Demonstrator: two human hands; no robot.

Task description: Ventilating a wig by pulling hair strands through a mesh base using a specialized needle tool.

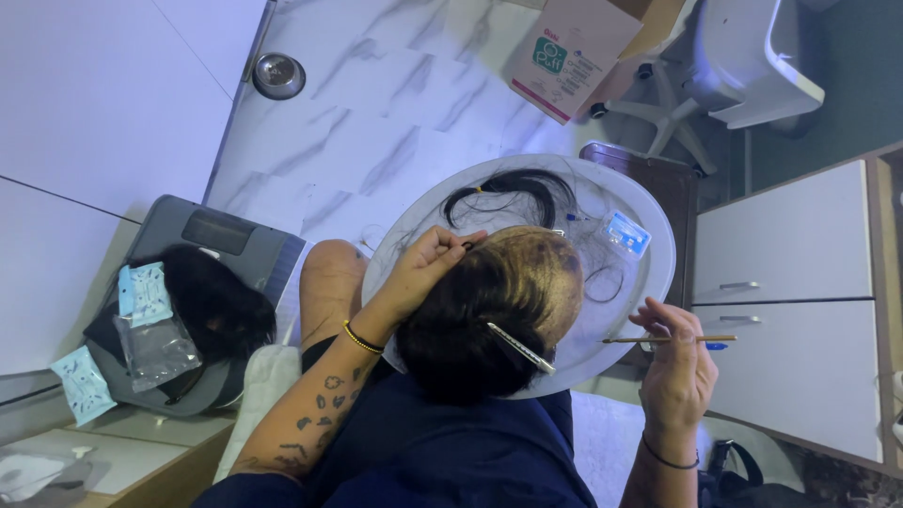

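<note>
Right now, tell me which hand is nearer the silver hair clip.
Left. The left hand rests on the wig above the clip; the right hand holds a thin tool farther off.

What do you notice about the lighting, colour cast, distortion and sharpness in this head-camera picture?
Head view: a cool bluish cast and soft, even light; faint sheen on the marble floor; wide-angle lens bends the wall and cabinet edges; the left hand on the wig and the right hand with its thin tool are fairly sharp.
</note>
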